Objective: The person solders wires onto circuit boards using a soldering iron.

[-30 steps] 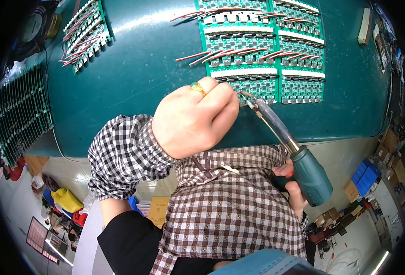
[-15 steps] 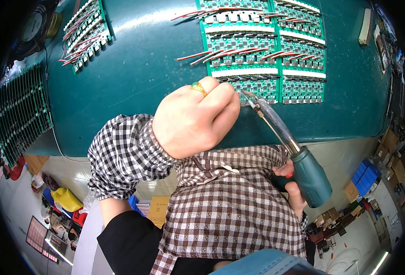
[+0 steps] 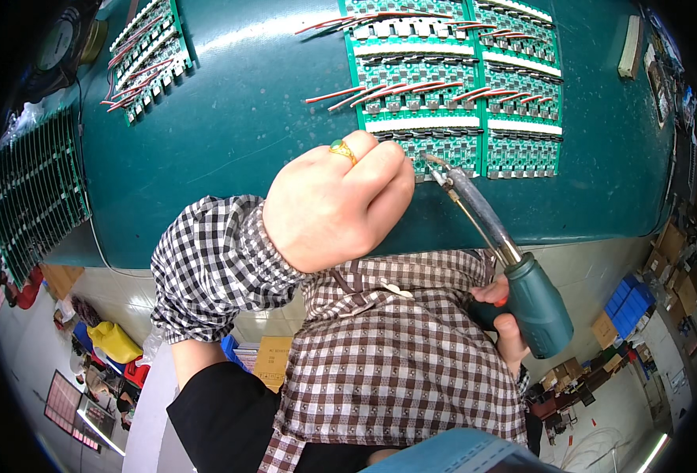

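Observation:
My right hand [image 3: 509,329] is wrapped round the dark green handle of a soldering gun [image 3: 482,209], partly hidden behind it. A bit of red shows by its fingers. The gun's thin tip reaches up and left to the bottom row of a panel of green circuit boards [image 3: 522,154]; I cannot tell whether it touches. Over the panel's lower left corner is my left hand [image 3: 337,197], closed, wearing a gold ring with a green stone. Its fingertips, and anything in them, are hidden. Red, white and black wires [image 3: 396,93] lie in rows across the panel, beside white connector strips.
A smaller wired board panel [image 3: 147,59] lies at the far left of the green work surface [image 3: 246,102]. Several boards [image 3: 37,197] stand in a row at the left edge, near a dark round device [image 3: 61,43]. A pale block [image 3: 628,47] lies far right.
The soldering gun has shifted slightly right and down, its tip moving a little along the bottom row. My left hand and the boards have barely moved.

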